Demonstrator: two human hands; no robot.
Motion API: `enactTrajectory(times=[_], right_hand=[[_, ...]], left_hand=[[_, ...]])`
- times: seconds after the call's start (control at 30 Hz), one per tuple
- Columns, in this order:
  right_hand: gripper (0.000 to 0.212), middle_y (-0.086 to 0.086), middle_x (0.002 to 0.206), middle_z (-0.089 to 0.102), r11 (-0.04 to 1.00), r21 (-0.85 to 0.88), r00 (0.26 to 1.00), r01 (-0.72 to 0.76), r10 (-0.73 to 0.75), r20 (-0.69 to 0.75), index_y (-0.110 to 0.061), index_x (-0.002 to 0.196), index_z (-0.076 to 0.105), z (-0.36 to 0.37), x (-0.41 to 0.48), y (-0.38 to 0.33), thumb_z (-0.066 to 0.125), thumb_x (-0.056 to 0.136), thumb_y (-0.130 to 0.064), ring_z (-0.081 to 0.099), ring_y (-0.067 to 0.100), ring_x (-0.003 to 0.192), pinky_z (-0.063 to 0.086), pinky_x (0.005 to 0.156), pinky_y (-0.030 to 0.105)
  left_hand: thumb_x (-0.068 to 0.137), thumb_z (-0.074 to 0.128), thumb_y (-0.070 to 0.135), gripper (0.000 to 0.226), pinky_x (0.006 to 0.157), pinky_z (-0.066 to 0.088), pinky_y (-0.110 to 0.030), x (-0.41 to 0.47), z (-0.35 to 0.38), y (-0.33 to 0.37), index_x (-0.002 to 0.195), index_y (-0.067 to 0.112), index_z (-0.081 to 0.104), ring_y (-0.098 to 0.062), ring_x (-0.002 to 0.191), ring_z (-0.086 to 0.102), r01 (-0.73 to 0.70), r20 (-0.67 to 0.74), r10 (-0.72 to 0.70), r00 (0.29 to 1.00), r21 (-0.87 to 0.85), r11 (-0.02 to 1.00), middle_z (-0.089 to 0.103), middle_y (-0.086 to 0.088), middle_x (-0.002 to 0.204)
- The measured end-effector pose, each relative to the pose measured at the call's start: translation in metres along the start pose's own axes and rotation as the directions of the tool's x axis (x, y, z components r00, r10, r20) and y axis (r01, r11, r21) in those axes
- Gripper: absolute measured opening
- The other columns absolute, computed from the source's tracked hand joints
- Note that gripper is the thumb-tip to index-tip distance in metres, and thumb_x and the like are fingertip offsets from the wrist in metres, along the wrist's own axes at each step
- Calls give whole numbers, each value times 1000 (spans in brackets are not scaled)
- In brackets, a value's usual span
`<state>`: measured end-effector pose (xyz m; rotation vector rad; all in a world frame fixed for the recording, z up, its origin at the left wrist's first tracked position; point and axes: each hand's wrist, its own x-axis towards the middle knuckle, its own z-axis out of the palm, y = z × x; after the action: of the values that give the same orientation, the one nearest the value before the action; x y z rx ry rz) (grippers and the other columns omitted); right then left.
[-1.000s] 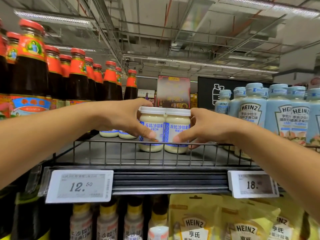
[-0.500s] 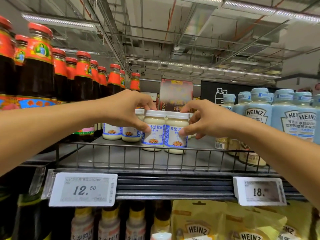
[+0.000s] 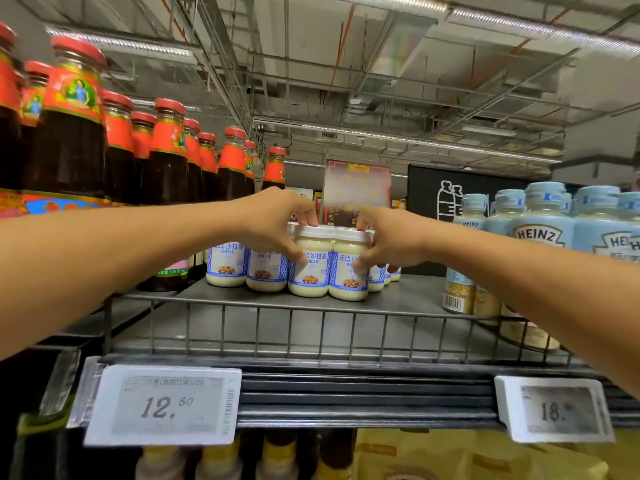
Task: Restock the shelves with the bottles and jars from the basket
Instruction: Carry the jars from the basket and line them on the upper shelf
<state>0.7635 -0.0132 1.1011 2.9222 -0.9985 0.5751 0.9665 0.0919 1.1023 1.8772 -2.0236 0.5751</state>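
Note:
Two white-lidded salad-dressing jars stand side by side on the grey wire-fronted shelf (image 3: 311, 327). My left hand (image 3: 277, 223) grips the left jar (image 3: 309, 268), fingers over its lid and thumb on its label. The right jar (image 3: 348, 271) is held the same way by my right hand (image 3: 388, 237). Both jars touch the shelf, pressed against two more jars of the same kind (image 3: 227, 265) to their left and others behind. The basket is out of view.
Dark sauce bottles with red caps (image 3: 166, 161) crowd the left side. Pale blue Heinz bottles (image 3: 540, 233) fill the right. A low wire rail (image 3: 311, 308) fronts the shelf, with price tags 12.50 (image 3: 162, 407) and 18 (image 3: 554, 410) below it. Yellow pouches and bottles sit on the lower shelf.
Both hands have pushed the two jars away from the wire rail, deeper into the shelf, up against the row of matching jars. My fingers now reach over the lids.

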Motion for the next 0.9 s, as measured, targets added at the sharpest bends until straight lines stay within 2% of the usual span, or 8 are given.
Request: enactTrajectory(times=[0.17, 0.3, 0.4, 0.47, 0.53, 0.7, 0.83, 0.9], right_hand=[[70, 9, 109, 62, 1000, 24, 1000, -16, 16, -1, -13, 130, 45, 1, 4, 2, 87, 75, -28, 69, 20, 81, 63, 62, 35], [70, 3, 100, 60, 999, 43, 999, -13, 15, -34, -14, 132, 44, 4, 1, 3, 85, 78, -30, 65, 13, 75, 55, 52, 26], [75, 2, 101, 59, 997, 79, 1000, -26, 27, -8, -17, 138, 40, 3, -6, 4, 83, 80, -34, 66, 14, 80, 60, 62, 32], [79, 2, 105, 58, 989, 137, 998, -61, 57, 32, -18, 143, 35, 3, -14, 5, 81, 82, -37, 67, 17, 88, 63, 71, 41], [78, 1, 107, 56, 981, 174, 996, -89, 87, 22, -19, 144, 34, 3, -24, 5, 79, 83, -40, 66, 19, 91, 63, 74, 43], [61, 1, 115, 64, 984, 171, 989, -52, 74, -127, -22, 133, 51, 1, -51, 4, 75, 84, -49, 66, 15, 87, 60, 80, 38], [43, 2, 108, 69, 955, 297, 968, 12, 63, -241, -22, 120, 61, 1, -86, 0, 75, 86, -44, 67, 16, 89, 59, 83, 39], [32, 0, 103, 70, 936, 348, 944, 62, 58, -325, -22, 111, 66, 0, -107, -3, 75, 87, -40, 67, 13, 90, 57, 81, 33]], left_hand=[[67, 87, 46, 61, 92, 51, -38, 1, 1, 0, 118, 27, 58, -16, 110, 56, 12, 3, -12, 1000, -18, 1000, 59, 8, 122], [67, 88, 45, 57, 86, 46, -30, 0, 4, -1, 113, 29, 58, -14, 109, 56, 16, -15, -17, 1000, -53, 998, 60, 9, 119], [67, 88, 45, 59, 90, 40, -27, -1, 1, -4, 116, 31, 58, -12, 115, 53, 25, 1, -25, 1000, -99, 995, 60, 12, 121], [70, 85, 48, 69, 98, 42, -31, -3, -3, -4, 129, 30, 54, -13, 123, 52, 33, 18, -31, 999, -105, 994, 57, 10, 132], [75, 79, 52, 71, 105, 41, -34, -6, -10, -3, 137, 33, 49, -14, 128, 49, 28, 20, -26, 999, -113, 993, 54, 9, 139], [81, 73, 51, 47, 95, 42, -22, -24, -26, 7, 124, 39, 58, -4, 121, 55, -12, 107, 43, 993, -277, 961, 61, 13, 128], [81, 69, 54, 49, 103, 38, -28, -44, -40, 31, 126, 39, 58, 2, 123, 51, -43, 10, 47, 999, -234, 971, 60, 19, 128], [80, 68, 53, 47, 107, 42, -33, -54, -44, 51, 124, 38, 59, 7, 117, 53, -79, -40, 71, 997, -249, 965, 62, 21, 123]])
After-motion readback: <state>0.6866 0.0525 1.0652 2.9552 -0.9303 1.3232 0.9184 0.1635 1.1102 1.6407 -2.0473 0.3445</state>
